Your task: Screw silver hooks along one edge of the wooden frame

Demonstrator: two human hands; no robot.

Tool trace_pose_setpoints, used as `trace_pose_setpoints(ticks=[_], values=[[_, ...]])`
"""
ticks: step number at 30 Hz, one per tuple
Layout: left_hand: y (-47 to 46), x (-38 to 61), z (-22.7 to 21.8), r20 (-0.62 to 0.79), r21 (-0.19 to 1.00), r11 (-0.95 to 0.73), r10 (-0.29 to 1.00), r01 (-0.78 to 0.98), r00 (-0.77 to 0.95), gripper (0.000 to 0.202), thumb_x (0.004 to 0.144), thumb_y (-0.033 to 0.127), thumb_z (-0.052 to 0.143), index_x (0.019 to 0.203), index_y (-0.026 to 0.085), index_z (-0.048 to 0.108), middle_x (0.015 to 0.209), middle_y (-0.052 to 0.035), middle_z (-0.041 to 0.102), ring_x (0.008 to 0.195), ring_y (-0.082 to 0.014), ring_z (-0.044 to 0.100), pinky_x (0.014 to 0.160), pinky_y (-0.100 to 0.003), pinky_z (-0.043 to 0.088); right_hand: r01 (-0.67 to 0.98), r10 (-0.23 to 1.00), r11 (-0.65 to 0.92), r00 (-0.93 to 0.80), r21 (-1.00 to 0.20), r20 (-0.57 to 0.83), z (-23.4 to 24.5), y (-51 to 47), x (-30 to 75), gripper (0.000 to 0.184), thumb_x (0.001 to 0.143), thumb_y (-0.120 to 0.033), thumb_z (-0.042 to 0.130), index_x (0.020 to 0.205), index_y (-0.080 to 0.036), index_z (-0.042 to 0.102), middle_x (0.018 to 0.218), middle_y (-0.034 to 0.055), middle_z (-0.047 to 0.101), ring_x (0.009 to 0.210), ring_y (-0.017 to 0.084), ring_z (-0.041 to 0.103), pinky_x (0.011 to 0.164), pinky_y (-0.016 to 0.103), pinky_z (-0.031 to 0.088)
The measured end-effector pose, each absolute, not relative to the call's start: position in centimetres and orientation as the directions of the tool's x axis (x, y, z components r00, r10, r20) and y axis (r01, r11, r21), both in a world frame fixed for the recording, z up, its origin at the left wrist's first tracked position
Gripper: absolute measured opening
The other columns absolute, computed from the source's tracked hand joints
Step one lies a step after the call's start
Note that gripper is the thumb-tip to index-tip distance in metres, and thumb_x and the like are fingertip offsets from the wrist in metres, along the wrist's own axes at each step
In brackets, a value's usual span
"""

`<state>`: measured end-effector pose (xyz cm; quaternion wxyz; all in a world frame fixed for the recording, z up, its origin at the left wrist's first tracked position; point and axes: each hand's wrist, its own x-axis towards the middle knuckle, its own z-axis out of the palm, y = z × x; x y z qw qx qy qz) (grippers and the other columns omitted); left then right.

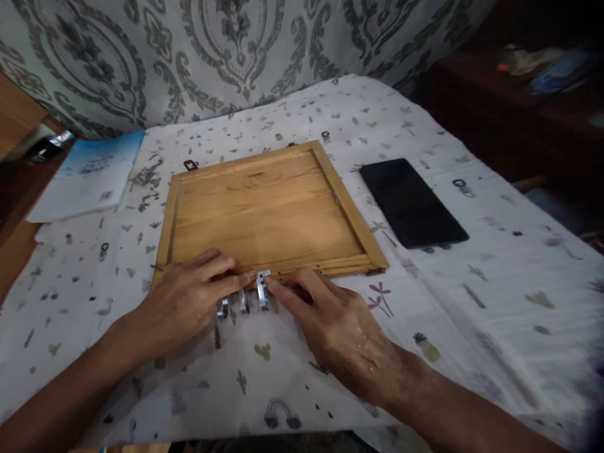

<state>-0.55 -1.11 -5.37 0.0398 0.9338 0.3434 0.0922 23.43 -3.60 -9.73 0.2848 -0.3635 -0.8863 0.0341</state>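
Note:
A square wooden frame panel (pixel 264 207) lies flat on a patterned white cloth (pixel 472 302). At its near edge stand several small metal hooks (pixel 243 301). My left hand (pixel 189 302) rests on the cloth, fingers curled over the hooks and touching the panel's near edge. My right hand (pixel 340 327) reaches in from the right, its fingertips pinching the rightmost metal hook (pixel 263 286) against the panel edge.
A black phone (pixel 413 201) lies face up right of the panel. A blue and white booklet (pixel 87 176) sits at the far left, with loose metal hardware (pixel 146 179) beside it. A patterned curtain hangs behind. Dark furniture stands at the right.

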Motion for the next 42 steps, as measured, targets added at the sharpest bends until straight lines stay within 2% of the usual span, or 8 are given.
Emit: trace_pose_setpoints(ticks=[7,12,16,19,22,27,35,42], values=[[-1.1,-0.5,-5.2,0.12,0.142,-0.752,0.658,0.643,0.743,0.04,0.093,0.004,0.043,0.119,0.018,0.069,0.1,-0.0069,0.072,0.09,-0.02,0.067,0.068,-0.031,0.059,0.633,0.661,0.736,-0.593,-0.241,0.459,-9.3,-3.5,23.3,0.038,0.09,0.004,0.037,0.109,-0.013,0.065,0.087,0.0061,0.063,0.067,0.016,0.061,0.053,0.025,0.048],[-0.9,-0.6,-5.1,0.163,0.142,-0.756,0.655,0.639,0.738,0.038,0.094,0.005,0.042,0.115,0.015,0.071,0.096,-0.0067,0.075,0.085,-0.0192,0.07,0.066,-0.03,0.06,0.642,0.654,0.736,-0.592,-0.215,0.47,-9.3,-3.4,23.2,0.037,0.088,0.004,0.038,0.106,-0.013,0.065,0.085,0.0058,0.062,0.064,0.015,0.058,0.052,0.025,0.046],[-0.9,-1.1,-4.7,0.255,0.121,-0.703,0.704,0.701,0.663,0.038,0.094,0.005,0.039,0.115,0.01,0.07,0.103,-0.0093,0.076,0.089,-0.0191,0.073,0.069,-0.03,0.061,0.641,0.645,0.74,-0.591,-0.203,0.484,-9.3,-3.3,23.0,0.04,0.086,0.006,0.036,0.104,-0.014,0.065,0.085,0.0053,0.061,0.061,0.015,0.055,0.05,0.025,0.043],[-0.9,-1.5,-4.4,0.282,0.174,-0.696,0.713,0.697,0.642,0.037,0.094,0.004,0.039,0.114,0.011,0.07,0.105,-0.0094,0.076,0.089,-0.0164,0.073,0.069,-0.026,0.06,0.644,0.643,0.74,-0.595,-0.193,0.482,-9.3,-3.4,23.0,0.041,0.085,0.007,0.035,0.106,-0.014,0.064,0.085,0.0056,0.061,0.062,0.015,0.055,0.05,0.025,0.042],[-0.9,-1.6,-4.4,0.26,0.231,-0.731,0.683,0.643,0.683,0.04,0.092,0.001,0.041,0.11,0.015,0.073,0.104,-0.008,0.074,0.09,-0.0151,0.071,0.07,-0.024,0.058,0.657,0.651,0.732,-0.595,-0.18,0.471,-9.5,-3.5,23.0,0.04,0.086,0.005,0.037,0.109,-0.014,0.063,0.086,0.0058,0.061,0.064,0.015,0.055,0.05,0.025,0.041],[-0.7,-1.5,-5.0,0.151,0.224,-0.734,0.676,0.641,0.721,0.049,0.089,-0.001,0.04,0.115,0.024,0.073,0.105,-0.0059,0.071,0.09,-0.0175,0.068,0.069,-0.029,0.056,0.659,0.648,0.732,-0.594,-0.174,0.477,-9.8,-3.6,23.0,0.039,0.088,0.004,0.037,0.112,-0.014,0.062,0.086,0.0056,0.061,0.064,0.015,0.054,0.051,0.025,0.041],[-0.9,-1.5,-5.9,0.158,0.181,-0.753,0.657,0.633,0.737,0.041,0.095,0.006,0.042,0.123,0.022,0.067,0.106,-0.0055,0.071,0.094,-0.0187,0.065,0.071,-0.03,0.055,0.654,0.651,0.732,-0.589,-0.191,0.478,-9.5,-3.4,23.0,0.041,0.088,0.003,0.035,0.111,-0.015,0.063,0.083,0.0049,0.06,0.062,0.014,0.053,0.049,0.023,0.038],[-0.7,-1.3,-5.4,0.099,0.113,-0.781,0.623,0.614,0.776,0.041,0.093,0.005,0.043,0.123,0.02,0.067,0.105,-0.0065,0.071,0.095,-0.0202,0.064,0.071,-0.03,0.055,0.666,0.657,0.721,-0.572,-0.19,0.491,-9.9,-3.5,22.9,0.041,0.088,0.003,0.036,0.111,-0.016,0.064,0.085,0.0058,0.062,0.068,0.016,0.059,0.052,0.025,0.044]])
